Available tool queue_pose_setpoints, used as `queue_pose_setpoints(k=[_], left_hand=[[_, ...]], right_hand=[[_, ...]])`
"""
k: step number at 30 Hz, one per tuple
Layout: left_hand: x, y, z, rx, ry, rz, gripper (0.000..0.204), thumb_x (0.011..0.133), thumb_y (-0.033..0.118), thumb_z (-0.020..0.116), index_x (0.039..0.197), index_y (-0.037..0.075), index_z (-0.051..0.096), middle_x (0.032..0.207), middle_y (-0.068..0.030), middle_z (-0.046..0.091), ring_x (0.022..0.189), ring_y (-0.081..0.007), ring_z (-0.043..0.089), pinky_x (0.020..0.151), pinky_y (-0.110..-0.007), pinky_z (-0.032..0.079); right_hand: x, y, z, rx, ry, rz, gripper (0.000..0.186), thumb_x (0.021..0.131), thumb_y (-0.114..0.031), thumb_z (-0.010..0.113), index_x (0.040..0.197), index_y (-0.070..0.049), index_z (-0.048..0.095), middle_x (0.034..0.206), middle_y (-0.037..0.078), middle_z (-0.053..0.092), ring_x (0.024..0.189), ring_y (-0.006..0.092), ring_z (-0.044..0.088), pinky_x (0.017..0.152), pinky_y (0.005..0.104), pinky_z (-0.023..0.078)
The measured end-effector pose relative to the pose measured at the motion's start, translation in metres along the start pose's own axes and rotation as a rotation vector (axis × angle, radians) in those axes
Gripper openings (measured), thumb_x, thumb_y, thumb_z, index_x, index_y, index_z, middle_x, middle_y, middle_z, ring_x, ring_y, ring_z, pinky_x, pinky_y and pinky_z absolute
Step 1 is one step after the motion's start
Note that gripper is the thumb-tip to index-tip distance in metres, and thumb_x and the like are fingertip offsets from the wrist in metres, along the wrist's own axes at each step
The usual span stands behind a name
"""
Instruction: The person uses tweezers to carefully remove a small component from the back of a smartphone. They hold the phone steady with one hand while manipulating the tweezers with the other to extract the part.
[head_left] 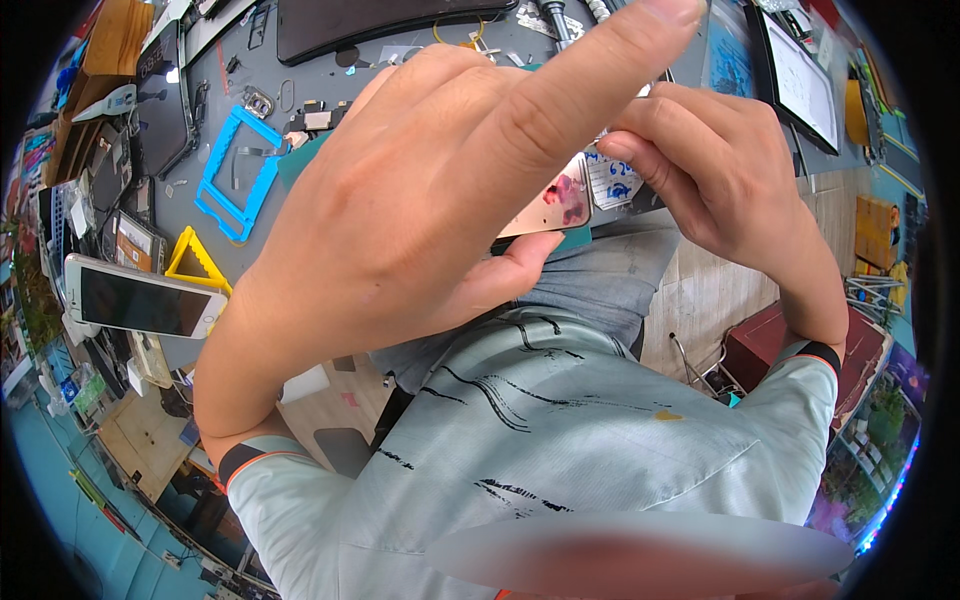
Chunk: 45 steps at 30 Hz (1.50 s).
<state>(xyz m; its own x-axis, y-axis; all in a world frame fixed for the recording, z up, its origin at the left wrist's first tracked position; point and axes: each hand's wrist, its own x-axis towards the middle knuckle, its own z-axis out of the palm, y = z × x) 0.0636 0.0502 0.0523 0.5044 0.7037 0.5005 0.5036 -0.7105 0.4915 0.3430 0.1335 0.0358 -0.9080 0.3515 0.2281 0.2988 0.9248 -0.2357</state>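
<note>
Across the middle of the head view, my left hand [400, 190] is bent over a phone [565, 198] with a pink patterned screen. Its thumb lies along the phone's near edge and its index finger points up to the right; the other fingertips are hidden. My right hand [710, 165] is closed in a pinch just right of the phone, above a white label with blue handwriting [612, 182]. What sits between its fingertips is too small to make out. Part of a green mat [577, 238] shows under the phone.
On the grey worktop are a blue plastic frame [236, 185], a yellow bracket [197, 258] and a white phone [140, 297] at the left. A large dark panel [370, 25] lies at the back. A black-framed tray [800, 85] stands back right; a maroon box [775, 340] sits lower right.
</note>
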Motion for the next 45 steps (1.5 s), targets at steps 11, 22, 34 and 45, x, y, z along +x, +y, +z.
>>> queue_pose_setpoints(k=[11, 22, 34, 45], left_hand=[[-0.023, -0.026, 0.033, -0.047, 0.175, 0.098, 0.103, 0.067, -0.001, 0.088, 0.165, 0.004, 0.054, 0.107, -0.0124, 0.067, 0.099, -0.0386, 0.065, 0.092, -0.051, 0.055], [-0.023, -0.029, 0.035, -0.03, 0.182, 0.119, 0.103, 0.066, -0.001, 0.089, 0.163, 0.002, 0.055, 0.11, -0.0125, 0.069, 0.101, -0.0389, 0.065, 0.094, -0.052, 0.056], [-0.023, -0.029, 0.036, -0.058, 0.192, 0.13, 0.104, 0.065, -0.002, 0.088, 0.164, 0.001, 0.055, 0.109, -0.0128, 0.069, 0.098, -0.0392, 0.065, 0.095, -0.052, 0.055], [-0.023, -0.02, 0.031, -0.102, 0.149, 0.058, 0.103, 0.066, -0.001, 0.088, 0.164, 0.002, 0.055, 0.11, -0.0129, 0.069, 0.1, -0.04, 0.065, 0.093, -0.052, 0.055]], right_hand=[[0.0, 0.006, 0.004, -0.006, 0.103, -0.172, 0.038, 0.088, -0.009, 0.091, 0.121, 0.002, 0.076, 0.104, 0.015, 0.08, 0.077, 0.0287, 0.077, 0.059, 0.0355, 0.057], [0.002, 0.011, 0.01, -0.1, 0.191, -0.247, 0.032, 0.091, -0.015, 0.09, 0.117, 0.002, 0.079, 0.092, 0.01, 0.076, 0.066, 0.0237, 0.07, 0.053, 0.0364, 0.05], [0.011, -0.005, -0.002, 0.01, 0.037, 0.014, 0.02, 0.105, -0.01, 0.076, 0.121, 0.002, 0.076, 0.104, 0.016, 0.075, 0.083, 0.0384, 0.071, 0.07, 0.0455, 0.054], [0.008, 0.0, 0.003, 0.251, 0.071, 0.015, 0.02, 0.106, -0.008, 0.076, 0.123, 0.003, 0.074, 0.097, 0.016, 0.075, 0.081, 0.0385, 0.072, 0.069, 0.0441, 0.054]])
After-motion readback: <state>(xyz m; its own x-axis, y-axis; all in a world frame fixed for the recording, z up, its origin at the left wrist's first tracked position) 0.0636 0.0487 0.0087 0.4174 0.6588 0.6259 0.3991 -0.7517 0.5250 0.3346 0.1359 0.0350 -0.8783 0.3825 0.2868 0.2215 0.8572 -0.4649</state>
